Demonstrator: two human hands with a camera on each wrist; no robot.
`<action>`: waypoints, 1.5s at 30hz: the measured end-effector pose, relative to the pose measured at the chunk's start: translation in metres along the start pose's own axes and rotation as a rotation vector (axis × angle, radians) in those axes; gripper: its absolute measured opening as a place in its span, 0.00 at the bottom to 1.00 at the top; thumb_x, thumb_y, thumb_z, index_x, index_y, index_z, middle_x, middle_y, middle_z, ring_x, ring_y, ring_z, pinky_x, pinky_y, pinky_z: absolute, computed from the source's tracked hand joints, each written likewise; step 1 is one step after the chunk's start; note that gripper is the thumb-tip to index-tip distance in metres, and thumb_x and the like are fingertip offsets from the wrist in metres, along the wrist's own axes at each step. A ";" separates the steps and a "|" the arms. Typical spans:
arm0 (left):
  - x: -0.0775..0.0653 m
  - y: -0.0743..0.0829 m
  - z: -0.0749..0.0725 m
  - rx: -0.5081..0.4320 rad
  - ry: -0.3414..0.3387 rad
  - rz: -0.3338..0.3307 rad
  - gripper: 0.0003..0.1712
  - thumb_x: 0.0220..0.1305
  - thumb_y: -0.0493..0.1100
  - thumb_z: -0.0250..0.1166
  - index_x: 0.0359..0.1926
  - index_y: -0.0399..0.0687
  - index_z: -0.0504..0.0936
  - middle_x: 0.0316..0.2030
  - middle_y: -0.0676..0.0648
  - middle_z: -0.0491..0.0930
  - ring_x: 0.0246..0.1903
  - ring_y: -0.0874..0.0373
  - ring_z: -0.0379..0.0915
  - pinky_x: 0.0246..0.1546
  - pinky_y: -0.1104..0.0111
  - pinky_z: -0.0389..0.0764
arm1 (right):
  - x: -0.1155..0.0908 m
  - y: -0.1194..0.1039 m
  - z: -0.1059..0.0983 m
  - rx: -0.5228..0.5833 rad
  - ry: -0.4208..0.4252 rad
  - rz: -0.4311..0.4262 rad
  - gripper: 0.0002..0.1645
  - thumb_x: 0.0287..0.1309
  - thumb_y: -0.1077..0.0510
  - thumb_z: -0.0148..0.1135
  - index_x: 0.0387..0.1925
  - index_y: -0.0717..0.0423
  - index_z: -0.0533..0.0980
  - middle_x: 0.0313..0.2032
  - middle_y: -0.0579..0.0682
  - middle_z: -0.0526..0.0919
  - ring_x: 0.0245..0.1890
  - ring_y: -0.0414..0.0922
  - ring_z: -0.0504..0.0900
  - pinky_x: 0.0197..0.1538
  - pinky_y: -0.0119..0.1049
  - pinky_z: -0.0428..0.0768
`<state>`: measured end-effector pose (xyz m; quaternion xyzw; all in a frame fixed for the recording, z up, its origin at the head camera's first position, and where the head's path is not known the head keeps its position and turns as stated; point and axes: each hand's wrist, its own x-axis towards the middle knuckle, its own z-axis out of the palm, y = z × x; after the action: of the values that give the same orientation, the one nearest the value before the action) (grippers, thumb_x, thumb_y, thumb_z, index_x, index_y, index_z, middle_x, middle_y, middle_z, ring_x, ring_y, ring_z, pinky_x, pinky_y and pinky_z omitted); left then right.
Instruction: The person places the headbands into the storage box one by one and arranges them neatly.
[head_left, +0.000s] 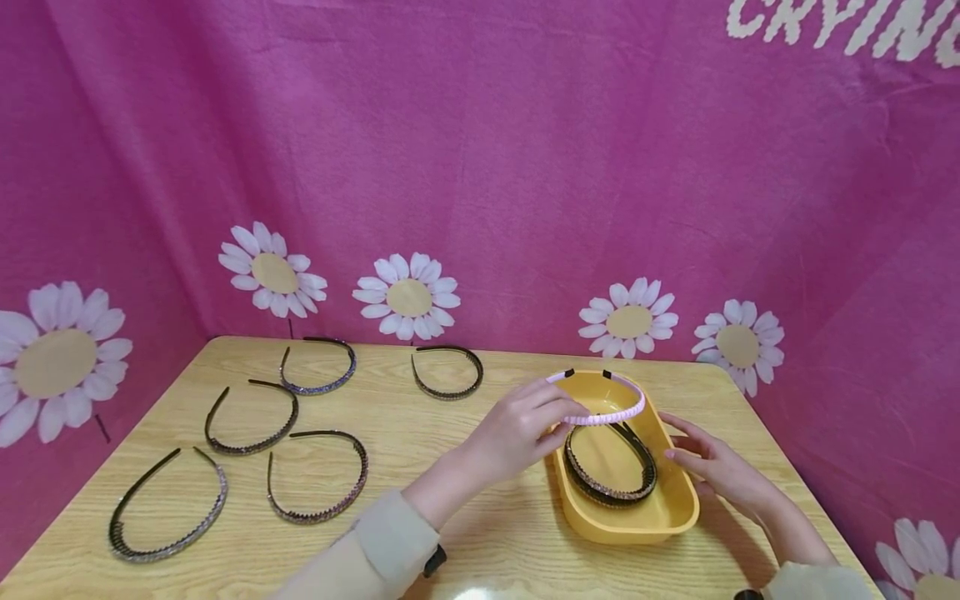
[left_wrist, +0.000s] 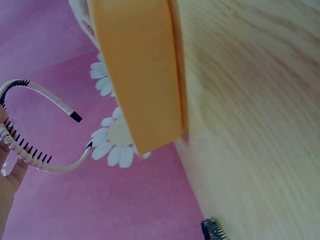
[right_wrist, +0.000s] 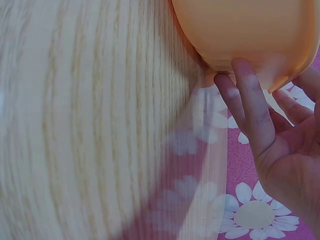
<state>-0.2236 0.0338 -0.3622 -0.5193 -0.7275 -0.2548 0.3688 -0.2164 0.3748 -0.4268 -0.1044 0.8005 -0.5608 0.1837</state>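
Pinching a light purple headband [head_left: 624, 414] above a yellow tub [head_left: 678, 510] with the left hand [head_left: 519, 423], right hand [head_left: 716, 469] spread against the tub's side, dark headbands [head_left: 615, 498] inside it, five more headbands [head_left: 318, 517] on the table [head_left: 510, 542].

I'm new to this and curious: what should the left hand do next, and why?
Probably lower the lilac headband gently into the yellow tray. The left hand holds it above the tray, dark headbands lie inside, and the right hand is at the tray's side, perhaps steadying it.
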 end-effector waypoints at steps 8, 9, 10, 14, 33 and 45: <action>-0.002 0.001 0.021 0.057 -0.023 0.065 0.11 0.56 0.35 0.65 0.41 0.47 0.83 0.37 0.54 0.81 0.41 0.64 0.76 0.61 0.73 0.66 | 0.001 0.000 -0.001 0.001 0.001 0.000 0.39 0.69 0.55 0.49 0.73 0.54 0.42 0.62 0.76 0.53 0.45 0.41 0.79 0.38 0.42 0.83; -0.003 0.002 0.024 0.071 -0.034 0.073 0.11 0.56 0.36 0.65 0.41 0.48 0.83 0.37 0.55 0.81 0.41 0.64 0.76 0.62 0.73 0.66 | 0.001 0.000 -0.001 -0.001 0.002 -0.001 0.39 0.69 0.55 0.49 0.73 0.53 0.43 0.62 0.76 0.54 0.45 0.41 0.79 0.38 0.42 0.83; -0.004 0.002 0.027 0.082 -0.045 0.077 0.11 0.56 0.36 0.65 0.41 0.48 0.83 0.37 0.55 0.81 0.41 0.64 0.75 0.62 0.71 0.65 | 0.001 0.000 -0.001 0.001 0.000 -0.003 0.39 0.69 0.55 0.49 0.73 0.52 0.43 0.62 0.76 0.53 0.45 0.41 0.79 0.38 0.43 0.83; -0.007 0.005 0.038 0.125 -0.098 0.085 0.11 0.56 0.38 0.65 0.42 0.51 0.82 0.38 0.56 0.81 0.44 0.64 0.75 0.64 0.69 0.63 | 0.001 0.000 -0.002 0.016 -0.011 0.003 0.39 0.69 0.55 0.48 0.73 0.52 0.42 0.62 0.71 0.57 0.46 0.42 0.79 0.42 0.47 0.82; -0.016 0.010 0.072 0.149 -0.316 0.036 0.11 0.60 0.41 0.62 0.45 0.57 0.81 0.43 0.59 0.79 0.49 0.66 0.72 0.67 0.70 0.57 | 0.000 -0.001 0.000 0.003 -0.003 0.017 0.41 0.68 0.54 0.49 0.73 0.55 0.40 0.63 0.74 0.54 0.48 0.41 0.79 0.44 0.49 0.81; -0.015 0.009 0.079 0.079 -0.446 -0.029 0.10 0.61 0.42 0.63 0.44 0.59 0.81 0.42 0.61 0.79 0.49 0.67 0.72 0.69 0.68 0.51 | -0.001 -0.001 0.000 0.007 -0.012 0.004 0.40 0.69 0.55 0.48 0.73 0.56 0.41 0.63 0.75 0.53 0.46 0.40 0.79 0.43 0.48 0.82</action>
<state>-0.2333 0.0876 -0.4214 -0.5374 -0.8078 -0.1102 0.2154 -0.2160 0.3749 -0.4259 -0.1053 0.7977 -0.5626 0.1900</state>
